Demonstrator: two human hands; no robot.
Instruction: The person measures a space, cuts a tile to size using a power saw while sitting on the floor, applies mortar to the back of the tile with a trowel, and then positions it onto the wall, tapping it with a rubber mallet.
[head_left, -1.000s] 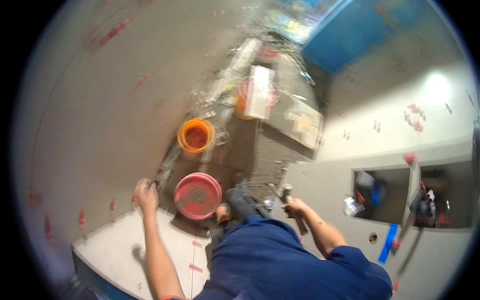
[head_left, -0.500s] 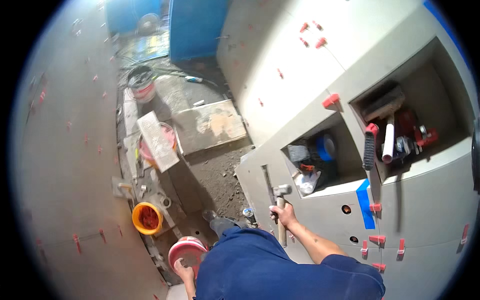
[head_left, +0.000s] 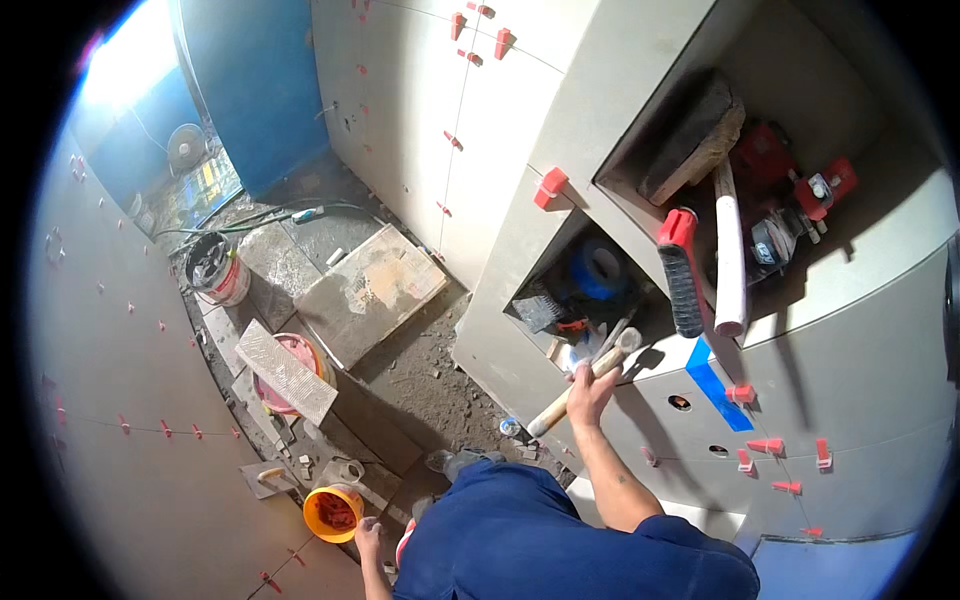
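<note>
My right hand [head_left: 590,395] grips a wooden-handled hammer [head_left: 552,412] and a slim metal bar [head_left: 612,344]. The hammer head is at the opening of the lower niche [head_left: 545,265], which holds a blue roll [head_left: 595,270] and small tools. The upper niche [head_left: 840,90] holds a dark block tool [head_left: 685,140], a pale handle [head_left: 730,275], a red-and-black handle [head_left: 682,270] and red tools. My left hand [head_left: 368,535] hangs low at the bottom centre beside a yellow bucket [head_left: 332,508] with red pieces inside, fingers curled, their contents unclear.
Grey wall tiles [head_left: 150,470] carry red clips. The dusty floor [head_left: 420,355] has a stained board [head_left: 375,295], hoses, a dark-filled bucket [head_left: 215,270] and a pink bucket [head_left: 280,395] under a notched slab [head_left: 280,370]. A blue wall [head_left: 230,90] stands beyond.
The view has swung toward the niches on the right. My right hand has lifted the hammer and bar up to the lower niche opening. My left hand now sits beside the yellow bucket in view.
</note>
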